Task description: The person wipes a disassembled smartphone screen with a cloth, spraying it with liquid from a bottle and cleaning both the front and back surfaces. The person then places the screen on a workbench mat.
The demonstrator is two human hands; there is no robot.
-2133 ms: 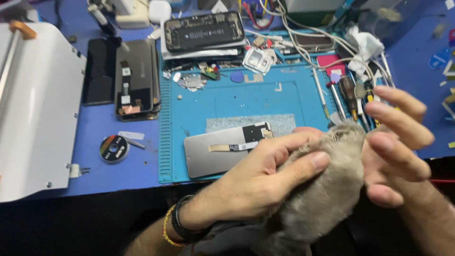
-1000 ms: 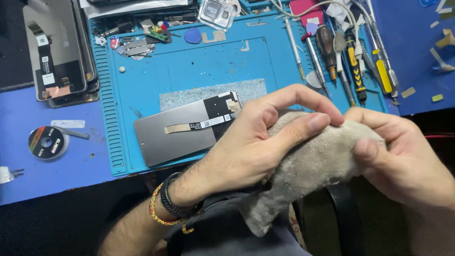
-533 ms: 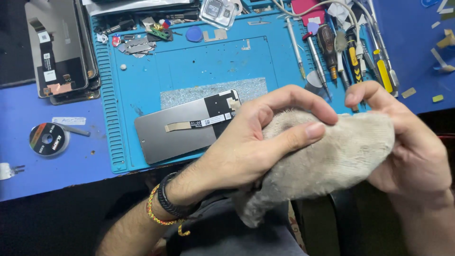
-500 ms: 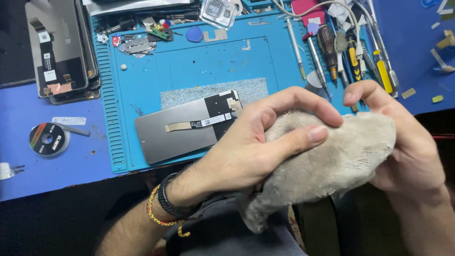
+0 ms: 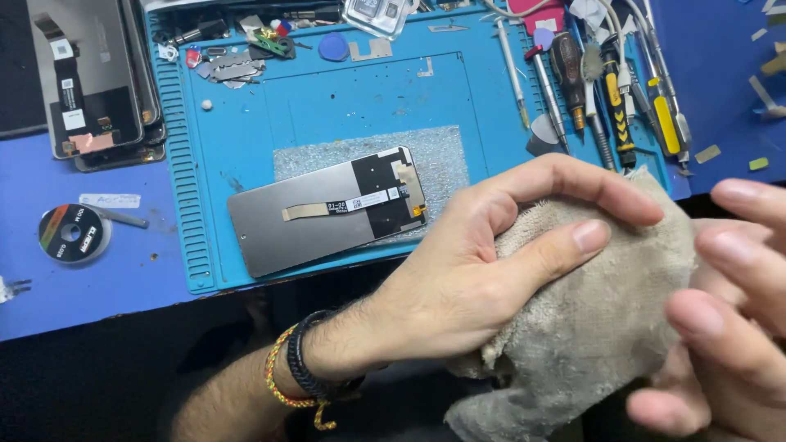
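Observation:
My left hand grips a grey-beige cloth, thumb and fingers pinching its upper fold. My right hand presses against the cloth's right side with its fingers spread apart. Both hands hover just in front of the bench's near edge. A phone display panel lies face down on the blue work mat, its flex cable and black board section showing, just left of my left hand.
Screwdrivers and tweezers lie at the mat's right side. Small parts and a blue pick sit along the mat's far edge. Stacked phone panels and a tape roll rest at left.
The view has shifted closer and downward. My right hand's fingers have spread from gripping the cloth to lying open against it; my left hand keeps its hold.

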